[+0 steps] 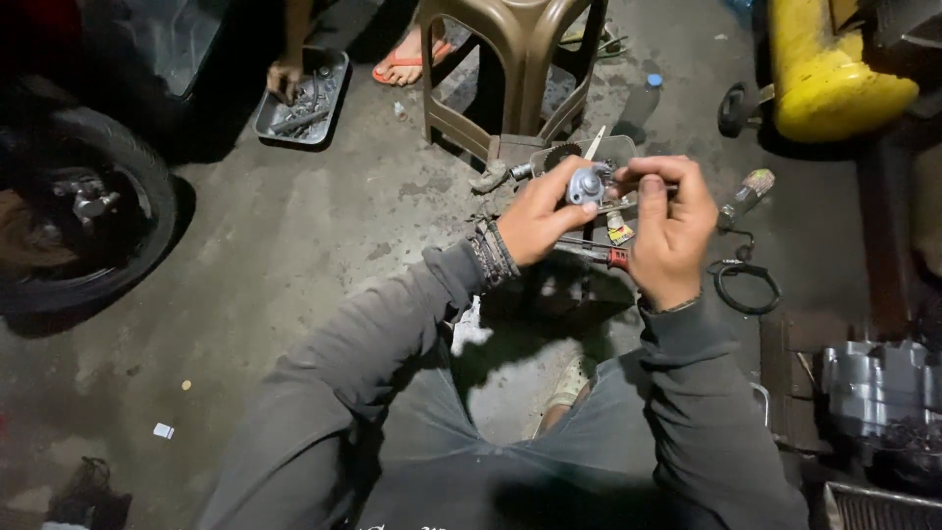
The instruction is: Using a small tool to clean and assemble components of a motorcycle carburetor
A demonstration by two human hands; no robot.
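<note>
Here, the left hand is clamped around a small grey metal part, fingers curled over its top and thumb below, holding it up in the air in front of the brown plastic stool. The right hand is closed too, its fingertips pinched on a thin tool or pin at the right side of the same metal part; what exactly it grips is too small to tell. Just below the hands, on the concrete floor on the near side of the stool, lies a red-handled tool. A black rubber ring lies to the right of it. To the left of the stool, another person's hand reaches into a grey metal tray of parts, and a black tyre stands further left still.
</note>
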